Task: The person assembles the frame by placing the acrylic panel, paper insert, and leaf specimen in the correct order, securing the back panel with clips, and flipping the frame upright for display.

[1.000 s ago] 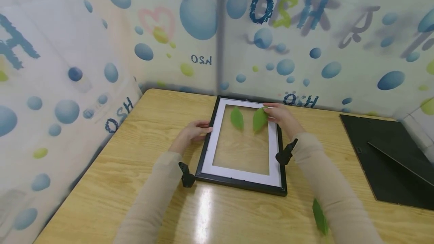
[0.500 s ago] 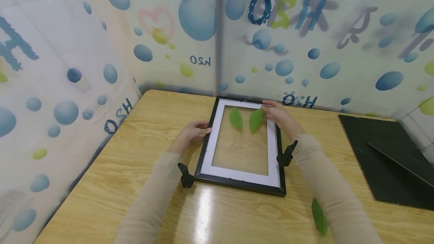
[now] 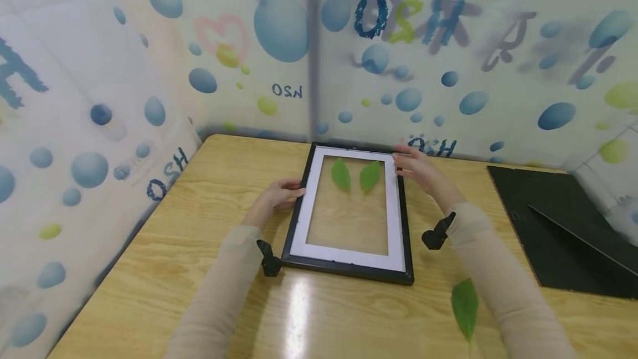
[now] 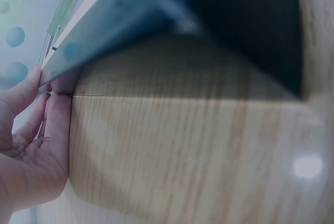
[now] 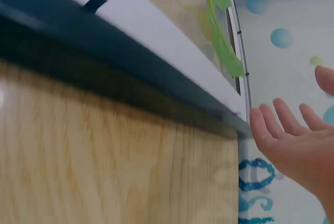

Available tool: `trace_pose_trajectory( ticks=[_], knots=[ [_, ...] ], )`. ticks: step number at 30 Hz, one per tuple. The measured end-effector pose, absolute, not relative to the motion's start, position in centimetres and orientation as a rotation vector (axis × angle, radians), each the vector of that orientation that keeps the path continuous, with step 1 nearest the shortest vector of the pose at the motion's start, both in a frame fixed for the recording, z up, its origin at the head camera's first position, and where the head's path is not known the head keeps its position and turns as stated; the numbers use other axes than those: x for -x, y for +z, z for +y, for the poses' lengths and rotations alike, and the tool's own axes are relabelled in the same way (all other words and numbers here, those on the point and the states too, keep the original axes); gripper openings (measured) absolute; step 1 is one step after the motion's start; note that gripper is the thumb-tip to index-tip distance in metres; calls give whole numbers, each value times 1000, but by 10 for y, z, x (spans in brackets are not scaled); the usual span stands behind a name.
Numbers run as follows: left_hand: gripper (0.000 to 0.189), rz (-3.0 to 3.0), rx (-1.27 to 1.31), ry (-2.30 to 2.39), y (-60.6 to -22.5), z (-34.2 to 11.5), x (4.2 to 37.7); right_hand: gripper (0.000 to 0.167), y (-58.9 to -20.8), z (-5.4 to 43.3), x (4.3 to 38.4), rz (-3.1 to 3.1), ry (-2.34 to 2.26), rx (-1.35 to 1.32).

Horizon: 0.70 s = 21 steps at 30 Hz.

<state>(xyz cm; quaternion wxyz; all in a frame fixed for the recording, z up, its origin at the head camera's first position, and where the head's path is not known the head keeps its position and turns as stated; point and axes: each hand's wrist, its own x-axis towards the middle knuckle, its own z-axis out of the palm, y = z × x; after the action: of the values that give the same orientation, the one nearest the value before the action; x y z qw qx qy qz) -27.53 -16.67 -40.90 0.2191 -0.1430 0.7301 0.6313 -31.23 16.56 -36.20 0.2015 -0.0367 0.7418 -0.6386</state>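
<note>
On the wooden desk (image 3: 199,220), as the head view shows it, a black picture frame (image 3: 347,271) lies flat near the far edge, with a white mat (image 3: 394,215) bordering a see-through middle. Two green leaves, the left leaf (image 3: 341,174) and the right leaf (image 3: 370,176), sit side by side but apart in the upper part of that middle, their lower ends slanting toward each other. The left hand (image 3: 279,194) holds the frame's left side. The right hand (image 3: 421,169) is at the upper right corner, its grip wide and holding nothing. A loose leaf (image 3: 464,308) lies on the desk beside the right sleeve (image 3: 503,281), and a black board (image 3: 553,248) with a raised flap lies well to the right.

From the left wrist, the left grip is narrow, pinching the frame's edge with the thumb on top and the fingers below; a blurred patch of green shows beyond the mat.

From the right wrist, the right hand's fingers are spread just beside the frame's corner; whether they touch it, I cannot tell. A small dark tab (image 5: 95,3) overlaps the mat.
</note>
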Motion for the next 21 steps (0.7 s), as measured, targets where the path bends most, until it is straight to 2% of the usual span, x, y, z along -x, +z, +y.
trace_pose_trajectory(
  ticks=[9,12,14,21],
  knots=[
    [55,2070,319,1747,-434,-174,291,60,-364,205,295,2096,-1572,242],
    [54,2066,332,1739,-427,-173,287,58,-366,215,289,2144,-1478,277],
    [54,2073,381,1700,-403,-165,272,57,-366,220,284,2171,-1426,292],
    [53,2060,393,1727,-407,-165,274,58,-364,236,264,2176,-1220,337]
  ],
)
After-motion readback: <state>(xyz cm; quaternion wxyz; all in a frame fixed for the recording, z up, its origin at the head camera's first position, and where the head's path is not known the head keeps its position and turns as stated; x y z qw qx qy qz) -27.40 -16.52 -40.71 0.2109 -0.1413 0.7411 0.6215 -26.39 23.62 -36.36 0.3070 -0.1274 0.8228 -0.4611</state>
